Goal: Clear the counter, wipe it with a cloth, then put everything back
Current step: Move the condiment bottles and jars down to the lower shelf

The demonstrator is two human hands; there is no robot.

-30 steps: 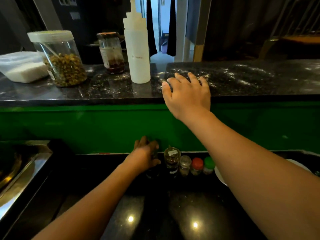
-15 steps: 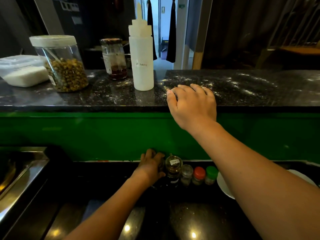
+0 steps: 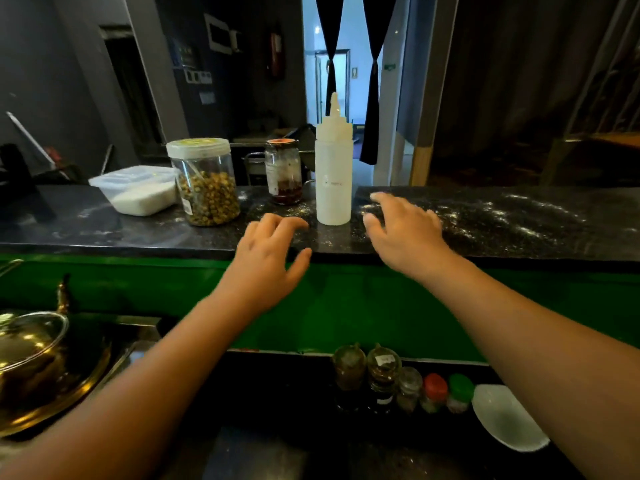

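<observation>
On the dark bench [image 3: 519,223], the squeeze bottle [image 3: 333,174] stands at 12 o'clock. Left hand [image 3: 266,261] at its 8 o'clock, fingers spread and empty; right hand [image 3: 405,230] at 4 o'clock, likewise spread, empty.

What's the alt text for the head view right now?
Both bare hands, left hand and right hand, reach open toward a white squeeze bottle on a dusty black counter, neither touching it. Left of it stand a sauce jar, a jar of dried buds and a plastic tub of white powder.
</observation>
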